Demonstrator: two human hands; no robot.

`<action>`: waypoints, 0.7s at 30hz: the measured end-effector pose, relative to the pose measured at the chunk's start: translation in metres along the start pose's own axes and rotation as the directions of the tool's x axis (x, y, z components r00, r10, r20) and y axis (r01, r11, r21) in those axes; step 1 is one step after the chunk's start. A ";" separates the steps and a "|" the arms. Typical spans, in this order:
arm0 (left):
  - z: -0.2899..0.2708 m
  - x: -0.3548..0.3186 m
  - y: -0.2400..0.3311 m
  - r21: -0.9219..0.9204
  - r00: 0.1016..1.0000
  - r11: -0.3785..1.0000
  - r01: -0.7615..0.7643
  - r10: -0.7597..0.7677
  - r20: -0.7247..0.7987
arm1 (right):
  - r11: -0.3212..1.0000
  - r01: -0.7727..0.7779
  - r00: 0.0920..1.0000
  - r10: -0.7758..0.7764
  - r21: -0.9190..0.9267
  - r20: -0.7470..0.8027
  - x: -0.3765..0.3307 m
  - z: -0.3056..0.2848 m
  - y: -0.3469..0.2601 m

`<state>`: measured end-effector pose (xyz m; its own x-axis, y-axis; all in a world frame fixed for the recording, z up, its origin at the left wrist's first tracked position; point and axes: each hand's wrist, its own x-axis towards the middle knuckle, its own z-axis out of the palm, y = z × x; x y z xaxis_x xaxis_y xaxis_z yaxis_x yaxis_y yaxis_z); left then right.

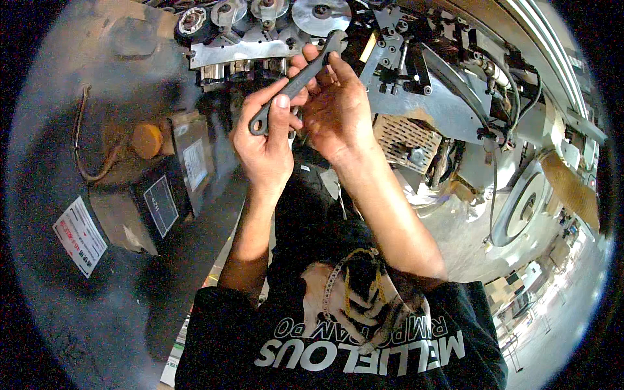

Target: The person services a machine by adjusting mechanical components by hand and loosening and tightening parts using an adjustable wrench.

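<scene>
A dark adjustable wrench [300,83] is held slantwise in front of me, its jaw end up and to the right and the holed handle end down and to the left. My left hand [265,151] is closed round the lower handle, thumb pressed along it. Near the head of the wrench, my right hand [339,123] has its thumb against the tool, with its fingers curled behind the shank. Just beyond the jaw are a machine's shiny round discs [321,14] above a metal bar [244,53] with holes.
Left of my hands stands a grey machine housing with a dark box [153,205], an orange-yellow round knob [147,140] and a bent cable [79,146]. To the right are a perforated metal cover [404,140], a steel plate with linkages [442,107], hoses and a large wheel [520,207].
</scene>
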<state>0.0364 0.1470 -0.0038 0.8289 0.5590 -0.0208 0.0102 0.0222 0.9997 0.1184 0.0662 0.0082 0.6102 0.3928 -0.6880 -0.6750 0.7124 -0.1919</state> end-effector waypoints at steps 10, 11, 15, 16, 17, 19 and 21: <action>-0.002 0.008 0.000 -0.006 0.999 0.999 0.035 -0.035 0.036 | 0.988 0.108 0.993 -0.113 -0.107 -0.043 0.005 0.001 0.001; -0.002 0.008 -0.001 -0.004 0.999 1.000 0.024 -0.024 0.039 | 0.981 0.138 0.989 -0.145 -0.137 -0.041 0.006 -0.001 0.002; -0.003 0.008 -0.004 0.015 0.998 1.000 0.005 -0.006 0.062 | 0.973 0.161 0.980 -0.178 -0.165 -0.093 0.005 0.004 0.001; -0.003 0.008 -0.005 0.013 0.998 1.000 0.005 -0.006 0.065 | 0.973 0.164 0.979 -0.181 -0.165 -0.095 0.004 0.004 0.000; -0.004 0.008 -0.005 0.014 0.997 1.000 0.017 -0.018 0.076 | 0.974 0.148 0.983 -0.164 -0.169 -0.085 0.003 0.005 -0.001; -0.004 0.010 -0.005 0.014 0.996 0.999 0.029 -0.030 0.087 | 0.976 0.133 0.986 -0.148 -0.174 -0.076 0.001 0.010 -0.004; -0.002 0.012 -0.005 0.023 0.995 1.000 -0.014 0.012 0.102 | 0.994 0.048 0.993 -0.057 -0.094 -0.101 -0.001 0.014 -0.008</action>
<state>0.0451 0.1554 -0.0085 0.8816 0.4719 -0.0077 0.0115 -0.0051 0.9999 0.1290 0.0682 0.0205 0.6029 0.2906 -0.7430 -0.6808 0.6729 -0.2893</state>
